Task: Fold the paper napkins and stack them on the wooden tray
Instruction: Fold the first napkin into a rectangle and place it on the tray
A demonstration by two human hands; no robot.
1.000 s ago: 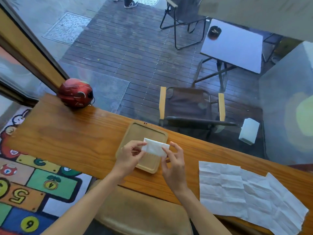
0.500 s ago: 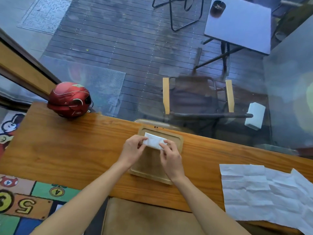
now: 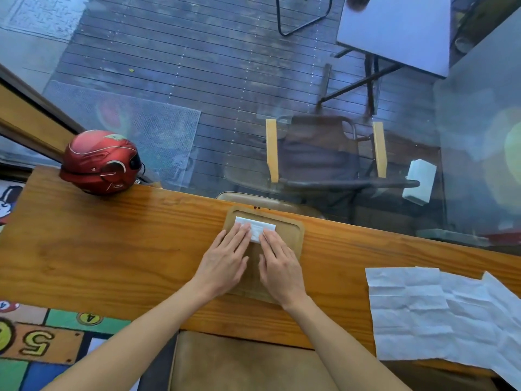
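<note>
The folded napkin lies flat at the far end of the wooden tray. Left hand and right hand press on it with flat, spread fingers, gripping nothing. Unfolded napkins lie well right of the tray on the bench; a red helmet sits far left.

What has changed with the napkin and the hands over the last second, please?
The napkin went from pinched in the air down onto the tray; both hands released their grip and now press flat on it. The loose napkins and helmet stayed put.
</note>
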